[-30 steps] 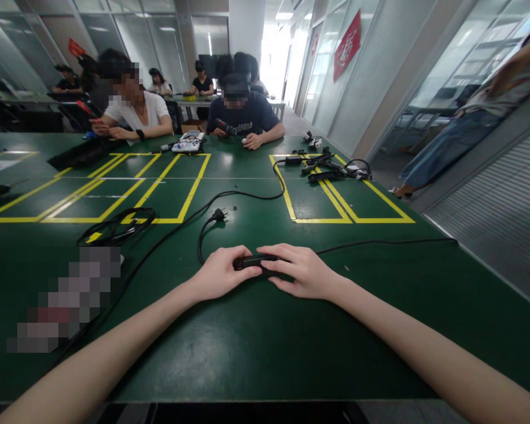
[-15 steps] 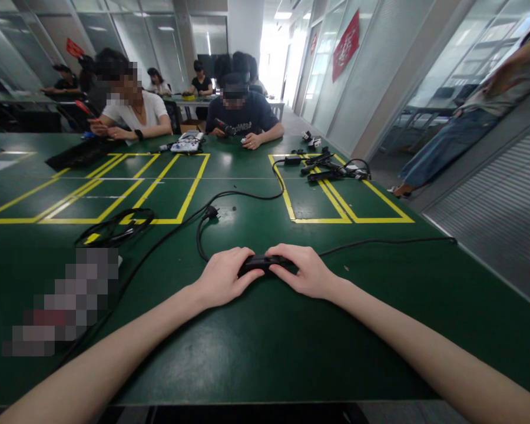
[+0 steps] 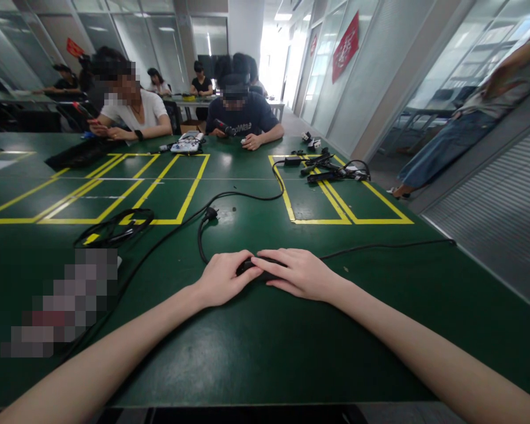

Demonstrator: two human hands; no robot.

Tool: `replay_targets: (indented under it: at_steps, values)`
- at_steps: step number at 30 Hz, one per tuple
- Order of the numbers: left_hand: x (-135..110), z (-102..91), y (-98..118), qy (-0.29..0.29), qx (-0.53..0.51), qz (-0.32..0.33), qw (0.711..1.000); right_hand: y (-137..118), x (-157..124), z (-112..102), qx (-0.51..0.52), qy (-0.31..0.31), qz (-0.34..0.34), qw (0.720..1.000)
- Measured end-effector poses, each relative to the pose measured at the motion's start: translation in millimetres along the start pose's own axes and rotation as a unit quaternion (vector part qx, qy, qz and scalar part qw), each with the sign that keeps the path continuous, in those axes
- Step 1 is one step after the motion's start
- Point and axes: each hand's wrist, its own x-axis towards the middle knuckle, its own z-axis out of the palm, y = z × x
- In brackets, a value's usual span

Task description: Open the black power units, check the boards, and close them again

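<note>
A slim black power adapter (image 3: 268, 275) lies on the green table in front of me, mostly covered by my fingers. My left hand (image 3: 225, 278) grips its left end, thumb on the near side and fingers on the far side. Over the right part lies my right hand (image 3: 302, 274), fingers reaching across the top towards my left thumb and its thumb along the near side. From the left end a short black cord curves to a mains plug (image 3: 211, 214). A thin black cable (image 3: 380, 243) runs off to the right behind my right hand.
A coiled black cable (image 3: 115, 228) and a blurred-out object (image 3: 70, 300) lie at the left. A long cord crosses the table to another adapter (image 3: 292, 160) beside a heap of black cables (image 3: 331, 168). Yellow tape (image 3: 322, 221) marks boxes. Two people sit opposite.
My right hand has shifted left and flattened, its fingers now stretched over the adapter's top instead of pinching its right end. My left hand stays nearly in place.
</note>
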Motion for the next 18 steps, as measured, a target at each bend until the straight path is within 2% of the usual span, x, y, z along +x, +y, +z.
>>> replay_targets:
  at_steps: [3,7,10,12,14,16,18]
  values:
    - [0,0.1,-1,-0.007,-0.023,0.009,1.000,-2,-1,0,-0.019,0.018,-0.007,1.000]
    - [0,1.4,-4,-0.011,-0.024,0.012,1.000,-4,-1,2,0.002,0.004,0.009,1.000]
    - [-2,1.7,-7,0.050,0.031,0.064,0.996,-2,-1,4,0.106,0.002,0.066,0.992]
    - [-4,0.6,-10,0.119,0.089,0.123,0.981,4,-3,3,0.198,0.031,0.124,0.972]
    - [-6,-1.0,-13,0.175,0.139,0.169,0.960,16,-7,-1,0.272,0.083,0.188,0.940]
    - [-6,-2.0,-15,0.202,0.162,0.197,0.946,33,-13,-7,0.318,0.140,0.267,0.899]
    - [-6,-1.5,-16,0.191,0.162,0.212,0.944,53,-21,-15,0.345,0.194,0.350,0.849]
